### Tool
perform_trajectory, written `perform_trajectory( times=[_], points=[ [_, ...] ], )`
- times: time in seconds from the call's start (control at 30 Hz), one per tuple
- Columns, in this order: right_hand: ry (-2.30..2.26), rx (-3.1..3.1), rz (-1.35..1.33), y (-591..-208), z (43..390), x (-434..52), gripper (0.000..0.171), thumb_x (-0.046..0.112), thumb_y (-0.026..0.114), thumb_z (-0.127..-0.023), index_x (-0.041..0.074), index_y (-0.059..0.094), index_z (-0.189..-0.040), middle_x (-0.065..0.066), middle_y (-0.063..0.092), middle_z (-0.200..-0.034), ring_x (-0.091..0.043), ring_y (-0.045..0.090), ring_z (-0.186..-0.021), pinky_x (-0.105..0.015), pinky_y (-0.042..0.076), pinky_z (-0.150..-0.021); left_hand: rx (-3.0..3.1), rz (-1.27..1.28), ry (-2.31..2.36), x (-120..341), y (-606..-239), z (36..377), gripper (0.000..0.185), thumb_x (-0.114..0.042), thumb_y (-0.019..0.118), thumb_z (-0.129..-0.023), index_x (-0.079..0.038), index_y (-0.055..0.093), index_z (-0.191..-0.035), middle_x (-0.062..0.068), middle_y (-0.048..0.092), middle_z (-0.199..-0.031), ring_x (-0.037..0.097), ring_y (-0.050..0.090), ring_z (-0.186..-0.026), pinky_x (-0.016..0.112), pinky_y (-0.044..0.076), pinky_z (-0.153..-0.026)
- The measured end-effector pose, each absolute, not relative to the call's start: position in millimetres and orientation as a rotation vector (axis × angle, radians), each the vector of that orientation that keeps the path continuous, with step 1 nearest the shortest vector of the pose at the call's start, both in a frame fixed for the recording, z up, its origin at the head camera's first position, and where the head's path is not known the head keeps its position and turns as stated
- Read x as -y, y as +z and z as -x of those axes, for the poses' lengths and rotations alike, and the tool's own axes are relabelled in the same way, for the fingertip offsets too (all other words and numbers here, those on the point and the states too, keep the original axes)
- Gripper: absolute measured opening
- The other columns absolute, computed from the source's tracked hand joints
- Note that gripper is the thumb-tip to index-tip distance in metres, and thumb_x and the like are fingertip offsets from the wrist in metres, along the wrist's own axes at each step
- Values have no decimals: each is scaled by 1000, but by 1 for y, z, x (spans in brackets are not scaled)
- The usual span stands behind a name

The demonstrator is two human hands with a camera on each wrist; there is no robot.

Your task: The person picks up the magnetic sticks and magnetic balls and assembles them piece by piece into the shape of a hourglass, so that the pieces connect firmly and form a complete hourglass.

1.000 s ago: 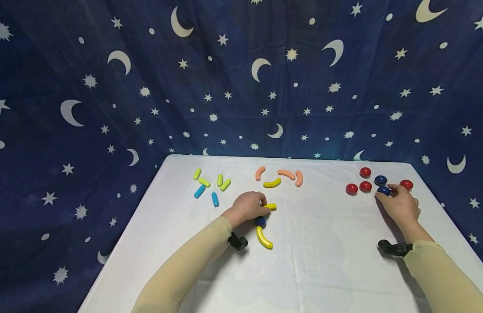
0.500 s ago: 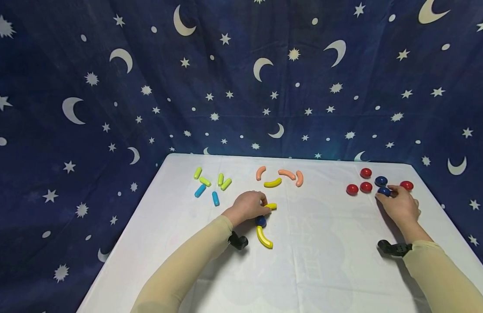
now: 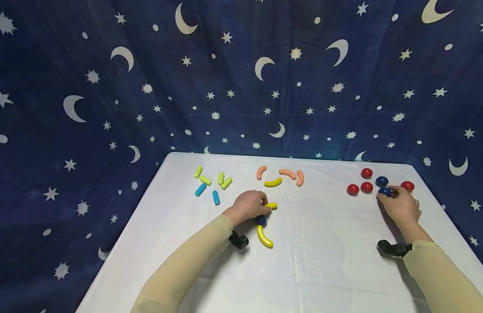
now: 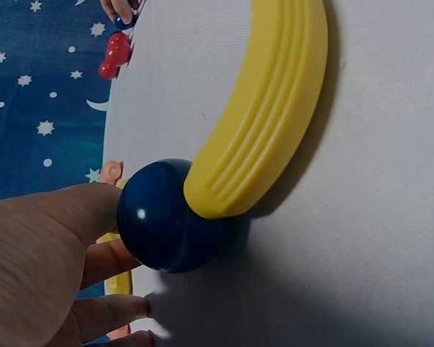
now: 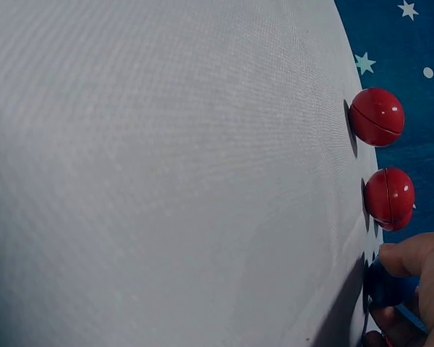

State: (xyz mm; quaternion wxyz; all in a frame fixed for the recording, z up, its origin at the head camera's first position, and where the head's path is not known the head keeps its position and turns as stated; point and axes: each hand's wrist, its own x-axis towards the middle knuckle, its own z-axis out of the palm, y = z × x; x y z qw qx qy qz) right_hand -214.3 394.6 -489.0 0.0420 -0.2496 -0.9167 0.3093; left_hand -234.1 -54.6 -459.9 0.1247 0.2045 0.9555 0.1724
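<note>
Sorted by kind on the white table (image 3: 311, 261): short straight sticks, green and blue (image 3: 211, 184), grouped at the far left; curved orange pieces (image 3: 287, 174) with one yellow among them at the far middle; red and blue domes (image 3: 366, 187) gathered at the far right, probably so each sort stays together. Near the middle, a separate small run: a short yellow piece (image 3: 271, 205), a dark blue dome (image 3: 260, 221) and a long yellow curved piece (image 3: 264, 237), laid end to end as if being joined into a chain. Left hand (image 3: 249, 206) resting over this run, fingers curled down with the tips at the short yellow piece; whether pinched or merely touched cannot be told from the head view. From the left wrist view, blue dome (image 4: 166, 217) lying just beside the heel of the hand and the thumb side, touching the end of the long yellow curve (image 4: 264, 108), not enclosed by the fingers (image 4: 108, 256). Right hand (image 3: 399, 204) at the dome group, fingertips closed round a blue dome (image 3: 384, 191); in the right wrist view that dome (image 5: 383, 285) pinched between fingers (image 5: 416, 253) above and below, seated on the table, just beside two red domes (image 5: 387, 191).
</note>
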Motion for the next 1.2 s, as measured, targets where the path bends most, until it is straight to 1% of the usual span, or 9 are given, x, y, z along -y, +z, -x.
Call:
perform_trajectory(
  times=[0.23, 0.43, 0.5, 0.6, 0.67, 0.73, 0.87, 1.0, 1.2],
  points=[
    [979, 2745, 750, -488, 213, -393, 60, 30, 57, -104, -8, 41, -148, -35, 48, -137, -53, 37, -121, -62, 30, -89, -2774, -575, 503, 54, -459, 234, 21, -38, 75, -92, -18, 74, -99, -9, 63, -77, 12, 54, -71, 26, 44, -63],
    [1125, 2650, 665, -470, 209, -378, 65, 36, 54, -105, -1, 36, -155, -33, 43, -147, -51, 36, -135, -62, 36, -105, -2775, -577, 497, 54, -457, 235, 20, -37, 74, -92, -18, 74, -99, -10, 63, -77, 12, 55, -71, 26, 44, -64],
    [1161, 2643, 598, -463, 207, -366, 67, 39, 55, -105, -2, 36, -155, -33, 44, -147, -50, 40, -135, -61, 40, -105, -2775, -577, 494, 54, -457, 235, 20, -37, 74, -92, -18, 74, -99, -10, 63, -77, 11, 55, -71, 27, 44, -65],
    [1205, 2650, 442, -457, 204, -346, 70, 45, 57, -103, -4, 41, -151, -32, 51, -140, -46, 49, -127, -37, 52, -93, -2771, -576, 491, 54, -458, 235, 21, -37, 74, -92, -18, 74, -100, -10, 63, -77, 11, 55, -71, 27, 45, -65],
    [1220, 2660, 311, -456, 202, -331, 69, 45, 59, -102, -6, 47, -146, -30, 57, -131, -41, 55, -118, -21, 50, -80, -2771, -577, 490, 54, -458, 234, 21, -38, 74, -92, -18, 74, -100, -10, 63, -77, 11, 55, -71, 27, 45, -65],
    [1225, 2681, 183, -458, 202, -316, 64, 44, 62, -101, -6, 52, -140, -28, 62, -124, -37, 59, -111, -14, 44, -73, -2773, -583, 487, 54, -459, 234, 22, -38, 74, -92, -18, 74, -99, -10, 63, -77, 11, 55, -70, 26, 44, -64],
    [1231, 2751, 22, -463, 205, -285, 54, 40, 66, -100, -3, 58, -132, -22, 69, -112, -32, 62, -102, -26, 48, -79, -2781, -590, 484, 55, -459, 233, 22, -38, 75, -92, -18, 74, -99, -9, 62, -76, 11, 55, -69, 26, 44, -64],
    [1312, 2827, -4, -469, 208, -255, 49, 35, 69, -98, -2, 59, -129, -17, 70, -108, -30, 64, -100, -40, 52, -83, -2781, -593, 489, 56, -459, 233, 22, -38, 75, -92, -17, 74, -98, -9, 62, -75, 11, 55, -69, 26, 44, -63],
    [1391, 2913, -34, -479, 211, -222, 48, 37, 69, -97, 3, 58, -129, -11, 71, -110, -25, 61, -95, -36, 50, -74, -2786, -611, 506, 55, -458, 233, 22, -37, 75, -92, -17, 74, -98, -9, 62, -76, 11, 54, -68, 26, 43, -63]
  ],
)
